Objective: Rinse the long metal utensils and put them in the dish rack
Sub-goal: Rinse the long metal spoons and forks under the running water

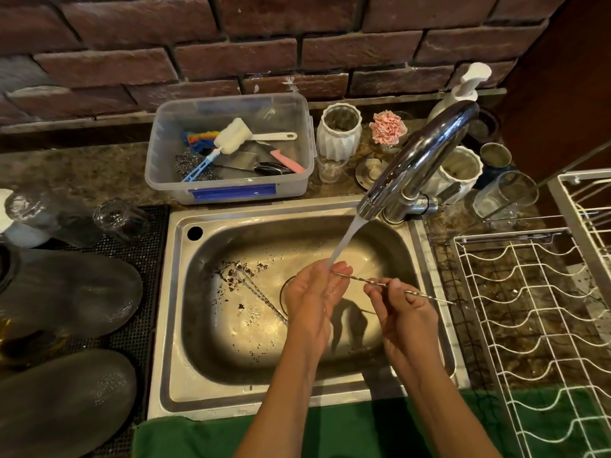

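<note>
My right hand (401, 312) pinched long twisted metal stirrer (390, 285) | my left hand (317, 292) cupped its far-left end under tap stream (344, 242) | white wire dish rack (529, 309) right.

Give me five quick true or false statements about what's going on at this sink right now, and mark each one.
1. Water is running from the faucet onto the left hand. True.
2. The right hand pinches a long twisted metal utensil. True.
3. The dish rack already holds several utensils. False: no utensils show in the part of the rack that is visible.
4. Another twisted metal utensil lies on the floor of the sink. True.
5. The clear plastic tub of brushes sits inside the sink. False: it stands on the counter behind the sink.
</note>
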The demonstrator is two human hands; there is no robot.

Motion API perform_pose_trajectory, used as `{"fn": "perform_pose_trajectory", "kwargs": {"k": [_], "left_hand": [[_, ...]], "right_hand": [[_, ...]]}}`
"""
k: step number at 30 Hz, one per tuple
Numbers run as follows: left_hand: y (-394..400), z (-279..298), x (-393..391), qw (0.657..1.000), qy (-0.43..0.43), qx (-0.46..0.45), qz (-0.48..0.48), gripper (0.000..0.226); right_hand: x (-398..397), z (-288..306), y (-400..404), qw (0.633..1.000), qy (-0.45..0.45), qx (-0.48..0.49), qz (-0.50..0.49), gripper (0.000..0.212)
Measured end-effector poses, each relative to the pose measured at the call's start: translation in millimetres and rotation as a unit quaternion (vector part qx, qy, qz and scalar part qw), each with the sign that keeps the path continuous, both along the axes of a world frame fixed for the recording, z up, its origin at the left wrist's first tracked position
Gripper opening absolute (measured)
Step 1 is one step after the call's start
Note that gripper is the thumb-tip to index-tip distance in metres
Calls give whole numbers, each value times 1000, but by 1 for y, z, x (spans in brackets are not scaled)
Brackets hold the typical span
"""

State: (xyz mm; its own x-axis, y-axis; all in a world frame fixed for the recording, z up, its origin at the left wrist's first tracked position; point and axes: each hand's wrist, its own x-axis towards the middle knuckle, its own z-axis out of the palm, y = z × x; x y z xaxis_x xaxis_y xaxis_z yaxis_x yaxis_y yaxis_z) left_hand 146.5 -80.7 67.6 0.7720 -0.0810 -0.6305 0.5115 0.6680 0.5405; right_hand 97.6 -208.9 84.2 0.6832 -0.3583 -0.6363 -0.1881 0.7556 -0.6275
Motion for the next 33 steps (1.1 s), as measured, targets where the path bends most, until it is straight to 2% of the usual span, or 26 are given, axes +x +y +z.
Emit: {"fn": "perform_pose_trajectory", "kwargs": {"k": [4, 7, 11, 13, 15, 18, 19, 23, 25, 27, 29, 32, 33], "left_hand": [[12, -3, -2, 988, 0, 148, -35, 22], [19, -6, -1, 975, -10, 217, -49, 13], [26, 0, -2, 968, -27, 241, -70, 18], [41, 4, 2, 964, -22, 262, -52, 16], [61, 8, 7, 965, -16, 259, -28, 13], [74, 12, 8, 969, -10, 246, -5, 11], [71, 13, 6, 969, -7, 247, -5, 13], [74, 15, -4, 965, -4, 264, -12, 18], [96, 16, -8, 964, 3, 267, 4, 13], [121, 15, -13, 961, 12, 274, 20, 9], [136, 12, -19, 959, 13, 282, 12, 9], [131, 8, -25, 953, 14, 301, -23, 9], [130, 7, -27, 952, 15, 305, -33, 9]], "right_hand": [[11, -3, 5, 997, 31, -64, -18, 25], [21, -5, 21, 993, 48, -102, 35, 16], [34, -8, 63, 988, 58, -63, 127, 20], [40, -5, 71, 988, 44, -25, 144, 7], [47, -5, 66, 992, 45, -9, 122, 7], [58, -5, 69, 998, 45, 0, 34, 14], [60, -3, 77, 998, 50, -7, 39, 13], [53, 1, 103, 983, 43, -42, 173, 14], [55, 2, 88, 986, 50, -63, 146, 15], [59, 1, 67, 995, 56, -34, 77, 13], [59, 1, 60, 996, 59, -36, 59, 17], [45, -1, 90, 972, 58, -132, 186, 12], [40, 0, 101, 966, 57, -125, 218, 10]]}}
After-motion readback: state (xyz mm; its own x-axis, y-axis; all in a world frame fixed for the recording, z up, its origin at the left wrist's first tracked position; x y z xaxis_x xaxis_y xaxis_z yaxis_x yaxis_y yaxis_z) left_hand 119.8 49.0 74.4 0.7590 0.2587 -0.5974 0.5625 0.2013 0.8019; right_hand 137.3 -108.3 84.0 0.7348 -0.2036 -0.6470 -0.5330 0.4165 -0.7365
